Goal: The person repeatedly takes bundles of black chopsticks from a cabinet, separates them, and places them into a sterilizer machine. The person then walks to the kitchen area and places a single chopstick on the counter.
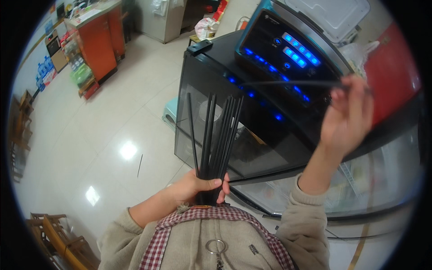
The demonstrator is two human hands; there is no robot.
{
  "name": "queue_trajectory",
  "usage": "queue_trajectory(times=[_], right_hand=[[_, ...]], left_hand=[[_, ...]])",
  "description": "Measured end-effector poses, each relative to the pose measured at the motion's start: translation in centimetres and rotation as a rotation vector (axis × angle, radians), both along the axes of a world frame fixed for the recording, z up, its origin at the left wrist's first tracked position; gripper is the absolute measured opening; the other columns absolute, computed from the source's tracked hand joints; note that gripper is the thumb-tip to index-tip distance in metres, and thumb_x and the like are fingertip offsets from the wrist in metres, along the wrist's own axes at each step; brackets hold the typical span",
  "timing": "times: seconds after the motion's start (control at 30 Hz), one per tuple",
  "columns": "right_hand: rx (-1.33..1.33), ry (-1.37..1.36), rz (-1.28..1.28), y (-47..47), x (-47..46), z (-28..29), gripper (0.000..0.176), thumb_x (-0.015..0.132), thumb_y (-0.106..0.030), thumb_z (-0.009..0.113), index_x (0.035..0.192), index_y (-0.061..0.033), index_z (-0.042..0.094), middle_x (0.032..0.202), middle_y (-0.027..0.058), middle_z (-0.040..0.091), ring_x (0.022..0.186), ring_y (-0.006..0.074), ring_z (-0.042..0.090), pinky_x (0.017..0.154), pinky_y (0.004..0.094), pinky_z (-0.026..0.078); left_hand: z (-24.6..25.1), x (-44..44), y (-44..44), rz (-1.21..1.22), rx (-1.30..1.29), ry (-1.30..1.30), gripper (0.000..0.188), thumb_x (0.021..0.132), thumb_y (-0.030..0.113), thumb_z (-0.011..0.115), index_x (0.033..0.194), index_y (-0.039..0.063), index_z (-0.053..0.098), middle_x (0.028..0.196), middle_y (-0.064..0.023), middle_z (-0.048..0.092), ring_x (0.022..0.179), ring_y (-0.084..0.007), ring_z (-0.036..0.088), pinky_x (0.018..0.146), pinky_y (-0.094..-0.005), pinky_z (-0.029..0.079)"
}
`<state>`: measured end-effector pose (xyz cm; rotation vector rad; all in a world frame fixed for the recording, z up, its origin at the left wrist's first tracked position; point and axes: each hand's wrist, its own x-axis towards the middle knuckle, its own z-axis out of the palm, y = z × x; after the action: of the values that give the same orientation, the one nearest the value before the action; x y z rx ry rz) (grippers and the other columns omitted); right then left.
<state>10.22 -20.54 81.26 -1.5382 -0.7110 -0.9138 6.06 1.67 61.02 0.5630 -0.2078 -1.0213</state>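
Observation:
My left hand (199, 187) is closed around the lower ends of a bundle of black chopsticks (217, 145) in front of my body. Their upper ends fan apart, and one chopstick leans off to the left. My right hand (349, 114), raised on the right, pinches a single dark chopstick (290, 82), blurred, that points left across a black machine (263, 44) with a blue-lit panel. This machine stands on a black-framed glass display case (249, 145). Part of the case's glass front shows behind the bundle.
A whitish plastic lid (332, 17) is raised behind the machine, with a red surface (388, 74) to the right. A pale green stool (170, 113) stands beside the case. On the tiled floor (111, 118) lies a thin dark stick (139, 165). Wooden stools (60, 239) are at lower left; an orange counter (98, 44) is farther back.

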Motion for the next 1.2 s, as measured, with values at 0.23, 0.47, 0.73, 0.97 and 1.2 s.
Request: queue_trajectory(times=[0.23,0.47,0.73,0.97,1.2], right_hand=[[-1.280,-0.343,0.267,4.4,-5.5,-12.2,0.012,0.074,-0.008,0.069,0.087,-0.0068,0.070,0.090,0.0011,0.067,0.083,0.0178,0.066,0.070,0.0277,0.056],[-0.875,-0.155,0.045,3.6,-1.1,-7.1,0.013,0.075,-0.003,0.069,0.088,-0.0025,0.070,0.092,0.0108,0.068,0.086,0.0272,0.066,0.075,0.0359,0.053],[-0.575,0.988,0.271,3.0,6.7,-3.7,0.027,0.085,-0.014,0.068,0.104,0.0052,0.067,0.077,0.0076,0.070,0.069,0.0093,0.062,0.067,0.0226,0.048],[-0.594,1.218,0.472,3.8,8.9,-2.5,0.026,0.082,-0.012,0.071,0.103,0.0036,0.067,0.076,0.0106,0.069,0.057,0.0044,0.059,0.049,0.0139,0.043],[-0.312,0.822,0.090,2.0,6.2,2.7,0.024,0.085,-0.017,0.069,0.101,0.0010,0.068,0.081,0.0084,0.068,0.060,0.0054,0.059,0.057,0.0191,0.048]], left_hand=[[1.8,1.6,0.3,0.162,0.006,0.098,0.040,0.090,0.002,0.059,0.129,0.000,0.050,0.105,-0.0098,0.065,0.093,-0.0201,0.064,0.085,-0.0338,0.053],[1.7,0.8,-0.6,0.073,0.047,0.072,0.025,0.088,-0.005,0.057,0.112,-0.002,0.054,0.092,-0.0130,0.063,0.074,-0.0224,0.064,0.070,-0.0381,0.056],[2.5,0.5,-0.7,-0.168,0.115,-0.113,0.044,0.086,-0.009,0.058,0.127,-0.002,0.044,0.094,-0.0140,0.063,0.076,-0.0230,0.066,0.072,-0.0368,0.054],[1.7,0.7,-0.6,-0.258,0.054,-0.174,0.048,0.087,-0.010,0.055,0.132,-0.001,0.040,0.094,-0.0089,0.060,0.077,-0.0182,0.064,0.071,-0.0318,0.053],[1.1,1.2,0.7,-0.054,0.013,-0.077,0.037,0.085,-0.008,0.058,0.120,0.000,0.051,0.090,-0.0084,0.061,0.072,-0.0190,0.062,0.068,-0.0346,0.055]])
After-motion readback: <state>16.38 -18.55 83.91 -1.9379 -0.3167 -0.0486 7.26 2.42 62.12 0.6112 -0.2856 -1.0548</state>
